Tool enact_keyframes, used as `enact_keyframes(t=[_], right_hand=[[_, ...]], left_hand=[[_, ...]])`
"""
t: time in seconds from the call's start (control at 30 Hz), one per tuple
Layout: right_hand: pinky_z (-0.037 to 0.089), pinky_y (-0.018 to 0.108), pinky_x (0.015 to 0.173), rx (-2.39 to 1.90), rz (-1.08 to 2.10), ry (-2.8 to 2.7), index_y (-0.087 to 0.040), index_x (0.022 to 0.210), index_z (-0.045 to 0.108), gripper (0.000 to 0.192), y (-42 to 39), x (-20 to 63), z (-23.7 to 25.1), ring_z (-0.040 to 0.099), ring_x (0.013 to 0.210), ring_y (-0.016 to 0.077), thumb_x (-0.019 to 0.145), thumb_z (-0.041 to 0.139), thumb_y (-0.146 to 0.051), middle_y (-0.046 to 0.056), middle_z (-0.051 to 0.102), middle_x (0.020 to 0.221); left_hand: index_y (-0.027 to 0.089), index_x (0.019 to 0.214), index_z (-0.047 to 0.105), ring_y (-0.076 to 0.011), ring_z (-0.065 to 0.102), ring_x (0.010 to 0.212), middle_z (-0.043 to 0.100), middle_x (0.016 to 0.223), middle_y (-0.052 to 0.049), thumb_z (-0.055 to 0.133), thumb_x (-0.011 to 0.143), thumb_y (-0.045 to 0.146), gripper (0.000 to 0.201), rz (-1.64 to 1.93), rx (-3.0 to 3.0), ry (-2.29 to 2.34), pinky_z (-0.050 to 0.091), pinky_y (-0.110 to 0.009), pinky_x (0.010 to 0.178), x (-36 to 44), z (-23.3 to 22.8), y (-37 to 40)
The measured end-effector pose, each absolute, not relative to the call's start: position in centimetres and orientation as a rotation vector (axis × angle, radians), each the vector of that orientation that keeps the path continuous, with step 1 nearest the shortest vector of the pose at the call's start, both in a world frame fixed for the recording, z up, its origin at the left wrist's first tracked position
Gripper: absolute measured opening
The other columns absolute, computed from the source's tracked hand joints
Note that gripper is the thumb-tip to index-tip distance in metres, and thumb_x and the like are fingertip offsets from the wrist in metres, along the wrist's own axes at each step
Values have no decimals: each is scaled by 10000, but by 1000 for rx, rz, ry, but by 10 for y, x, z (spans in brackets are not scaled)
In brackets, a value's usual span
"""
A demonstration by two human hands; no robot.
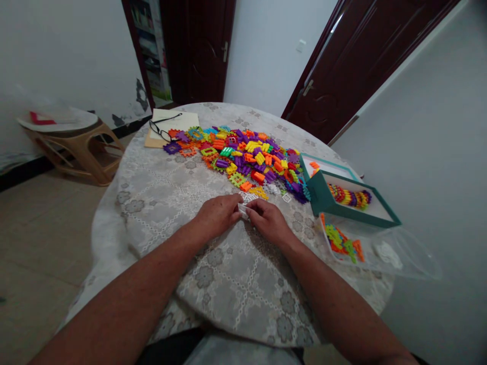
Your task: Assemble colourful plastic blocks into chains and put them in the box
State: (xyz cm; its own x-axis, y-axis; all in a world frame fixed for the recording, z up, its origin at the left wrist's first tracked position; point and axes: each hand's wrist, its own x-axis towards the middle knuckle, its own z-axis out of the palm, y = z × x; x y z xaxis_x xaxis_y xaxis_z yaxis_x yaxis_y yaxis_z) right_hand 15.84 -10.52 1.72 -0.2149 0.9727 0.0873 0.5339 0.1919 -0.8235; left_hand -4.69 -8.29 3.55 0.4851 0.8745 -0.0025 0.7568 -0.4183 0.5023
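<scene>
My left hand (pixel 218 213) and my right hand (pixel 268 220) meet at the middle of the round table (pixel 160 203), their fingertips pinched together on a small white plastic piece (pixel 243 209). Both rest on the patterned cloth. Just beyond the fingers lie a few more white pieces (pixel 249 196) and the near edge of a wide heap of colourful interlocking building pieces (pixel 247 157) in purple, orange, yellow and green.
A teal box (pixel 323 200) with a chain of joined pieces (pixel 350 196) stands at the right, its lid (pixel 304 165) behind it. A clear plastic bag (pixel 380 251) holds several orange and green pieces. Glasses (pixel 162 129) lie on a notebook (pixel 182 124). A stool (pixel 76 147) stands left.
</scene>
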Motion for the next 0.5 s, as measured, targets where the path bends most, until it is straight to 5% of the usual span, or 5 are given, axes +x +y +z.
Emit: enact_keyframes(t=[0.27,0.5], right_hand=[[441,260,656,-1416,922,-1816,-222,977,723,214,-108,163,16,598,718,152,961,629,-413,-15,687,794],[434,260,640,-1417,918,-1816,-223,980,722,214,-109,163,16,596,712,156,969,628,-415,-12,692,792]], left_hand=[[226,1192,706,-247,653,1138,673,1244,-101,627,978,277,233,417,2354,1330,508,-346,947,-48,34,-83],[220,1159,691,-249,652,1137,726,1200,-80,610,982,254,197,422,2386,1274,497,-363,977,-47,30,-80]])
